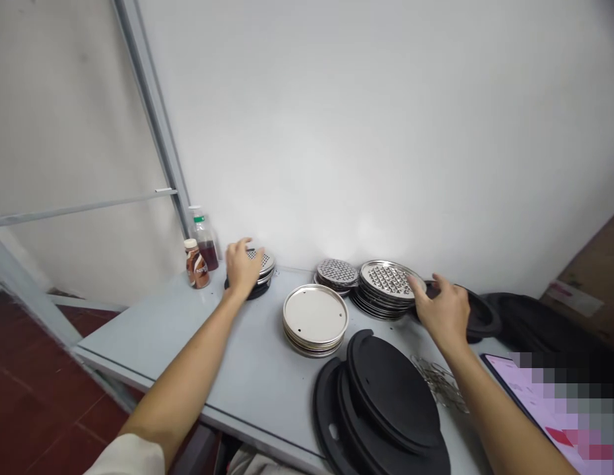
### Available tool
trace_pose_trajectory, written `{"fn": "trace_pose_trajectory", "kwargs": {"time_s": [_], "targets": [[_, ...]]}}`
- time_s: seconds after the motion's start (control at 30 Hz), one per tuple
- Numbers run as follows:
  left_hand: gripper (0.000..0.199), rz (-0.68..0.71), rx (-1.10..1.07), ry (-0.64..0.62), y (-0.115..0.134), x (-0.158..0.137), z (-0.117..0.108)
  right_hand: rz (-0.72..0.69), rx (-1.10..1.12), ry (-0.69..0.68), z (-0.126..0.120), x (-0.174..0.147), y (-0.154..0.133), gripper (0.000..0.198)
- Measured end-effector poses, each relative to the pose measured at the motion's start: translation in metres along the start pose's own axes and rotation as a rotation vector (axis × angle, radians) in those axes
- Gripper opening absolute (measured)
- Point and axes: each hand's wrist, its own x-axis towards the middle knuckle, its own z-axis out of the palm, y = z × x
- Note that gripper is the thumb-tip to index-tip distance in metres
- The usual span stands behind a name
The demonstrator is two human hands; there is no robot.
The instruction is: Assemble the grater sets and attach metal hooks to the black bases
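Note:
My left hand (pixel 243 270) reaches over a small stack of perforated metal discs (pixel 265 262) at the back left, its fingers apart. Black round parts lie beneath those discs. Whether my fingertips touch the top disc is hard to make out. My right hand (pixel 444 309) is spread beside a taller stack of round metal grater plates (pixel 386 280), thumb near its right rim. Left of that stack sits a shorter pile of grater discs (pixel 337 272). Smooth pale metal discs (pixel 315 314) are piled between my hands. Black round lids or trays (pixel 393 389) overlap in front.
A brown bottle (pixel 197 265) and a clear bottle with dark liquid (pixel 206 243) stand at the back left. Bent wire pieces (pixel 440 381) lie by my right forearm. More black dishes (pixel 529 323) and a lit screen (pixel 525 389) are at right. A wall closes the back.

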Motion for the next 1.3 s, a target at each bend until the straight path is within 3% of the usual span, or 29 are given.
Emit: {"fn": "trace_pose_trajectory", "kwargs": {"time_s": [0.07,0.13,0.27,0.37,0.53,0.7,0.8,0.87,1.0,1.1,1.3], "targets": [[0.048,-0.115,0.056,0.035,-0.028,0.014,-0.015,-0.08,0.032,0.098,-0.012,-0.005,-0.01,0.065],[0.042,-0.215,0.09,-0.005,-0.051,0.024,-0.022,-0.159,0.085,0.138,-0.025,-0.012,-0.023,0.056],[0.031,-0.306,0.112,-0.05,-0.074,0.031,-0.017,-0.249,0.224,0.03,-0.038,-0.032,-0.049,0.039],[0.03,-0.288,0.096,0.032,-0.073,0.027,-0.012,-0.296,0.28,-0.08,-0.034,-0.045,-0.058,0.034],[0.022,-0.146,-0.036,0.248,-0.052,0.021,-0.018,-0.3,0.366,-0.161,-0.032,-0.054,-0.063,0.031],[0.031,-0.036,-0.276,0.346,-0.008,-0.003,-0.026,-0.098,0.695,-0.314,-0.042,-0.061,-0.079,0.032],[0.031,0.053,-0.458,0.277,0.034,-0.046,-0.023,0.052,0.975,-0.476,-0.049,-0.061,-0.09,0.046],[0.028,0.185,-0.654,0.159,0.061,-0.08,-0.019,0.112,1.11,-0.586,-0.052,-0.06,-0.095,0.051],[0.023,0.303,-0.802,-0.044,0.091,-0.13,-0.011,0.204,1.224,-0.74,-0.054,-0.061,-0.098,0.042],[0.023,0.28,-0.82,-0.097,0.093,-0.137,-0.005,0.289,1.245,-0.793,-0.055,-0.063,-0.1,0.035],[0.022,0.23,-0.765,-0.006,0.091,-0.121,-0.01,0.347,1.327,-0.841,-0.059,-0.048,-0.092,0.034]]}}
